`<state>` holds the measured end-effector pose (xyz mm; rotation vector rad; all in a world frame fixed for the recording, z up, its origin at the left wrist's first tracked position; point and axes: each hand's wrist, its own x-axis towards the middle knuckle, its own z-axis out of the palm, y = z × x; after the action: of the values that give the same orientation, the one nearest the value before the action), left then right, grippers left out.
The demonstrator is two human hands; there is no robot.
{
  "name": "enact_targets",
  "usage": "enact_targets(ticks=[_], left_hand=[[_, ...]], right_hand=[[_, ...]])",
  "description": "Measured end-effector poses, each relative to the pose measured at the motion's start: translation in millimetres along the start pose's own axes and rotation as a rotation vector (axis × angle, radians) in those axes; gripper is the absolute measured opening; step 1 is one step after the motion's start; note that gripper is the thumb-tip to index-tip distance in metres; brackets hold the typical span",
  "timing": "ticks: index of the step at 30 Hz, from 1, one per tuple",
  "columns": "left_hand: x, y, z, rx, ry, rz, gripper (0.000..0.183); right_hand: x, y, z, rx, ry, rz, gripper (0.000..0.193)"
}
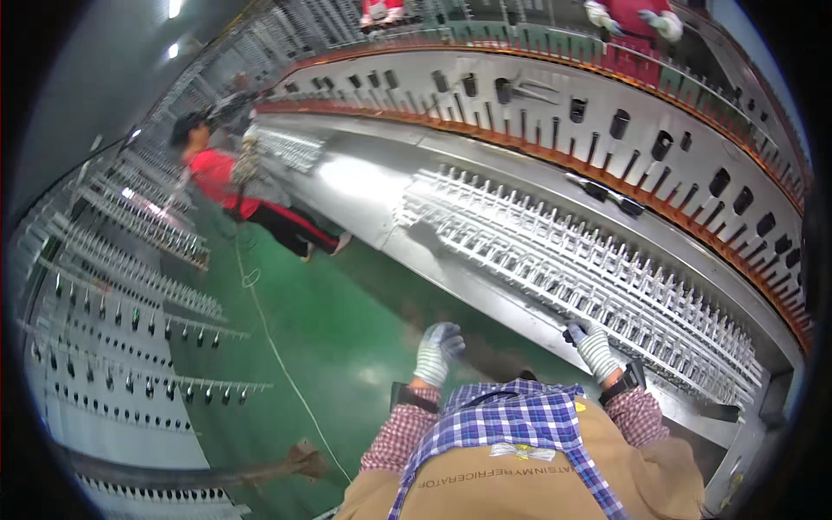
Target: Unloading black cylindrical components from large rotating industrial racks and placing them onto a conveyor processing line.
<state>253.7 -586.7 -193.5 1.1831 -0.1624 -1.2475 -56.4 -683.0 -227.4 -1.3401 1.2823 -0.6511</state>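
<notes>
My left hand [439, 354], in a striped grey-white glove, hangs over the green floor in front of my apron. Its fingers are loosely bent, with nothing visible in them. At the near edge of the steel table, my right hand [594, 349], gloved the same way, is closed at the fingertips on a small dark piece [568, 334]. The kind of piece is too small to make out. Right beside that hand lie long metal racks [555, 247] with rows of upright prongs, side by side along the table [373, 212].
Beyond the table, a curved conveyor line [555, 152] carries dark spindles; black cylindrical parts [620, 124] lie behind it. A co-worker in red [221, 178] stands far left by hanging racks [130, 321]. Two more people work across the line. A pale cord [279, 355] crosses the floor.
</notes>
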Motion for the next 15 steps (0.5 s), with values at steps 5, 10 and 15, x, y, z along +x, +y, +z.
enact_targets(ticks=[5, 10, 15], left_hand=[[122, 82, 54, 0.308, 0.065, 0.218, 0.021], [298, 159, 67, 0.656, -0.068, 0.365, 0.027], [453, 137, 66, 1.689, -0.149, 0.392, 0.032]], right_hand=[[1, 23, -3, 0.208, 0.127, 0.223, 0.024], [3, 19, 19, 0.385, 0.314, 0.365, 0.027], [34, -38, 70, 0.346, 0.472, 0.450, 0.027]])
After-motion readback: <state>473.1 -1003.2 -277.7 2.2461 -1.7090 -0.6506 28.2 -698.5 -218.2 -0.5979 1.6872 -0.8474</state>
